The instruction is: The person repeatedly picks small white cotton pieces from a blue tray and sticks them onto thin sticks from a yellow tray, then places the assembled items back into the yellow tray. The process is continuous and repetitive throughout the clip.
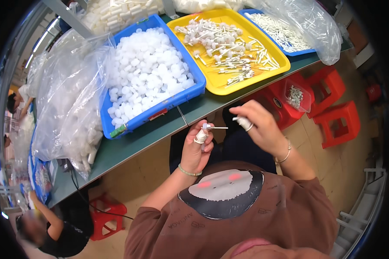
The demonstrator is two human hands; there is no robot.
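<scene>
My left hand (197, 149) is closed in front of my chest, white wrapping on a finger. Its fingertips pinch a small white cap-like piece with a thin pale stem (219, 127) pointing right. My right hand (258, 124) is just beyond the stem's tip and apart from it. Its fingers are curled, one wrapped in white; anything between them is too small to make out. Ahead, a yellow tray (220, 91) holds many similar stemmed pieces (214, 36) and loose thin white sticks (266, 56). Left of it, a blue tray (160, 102) is heaped with white plastic caps (145, 69).
Another blue tray (304, 53) holds small white tubes, partly under a clear bag (320, 30). A large clear bag (69, 95) lies on the green table (129, 154). Red stools (339, 123) and a clear box (296, 97) of small parts stand right. People work at left.
</scene>
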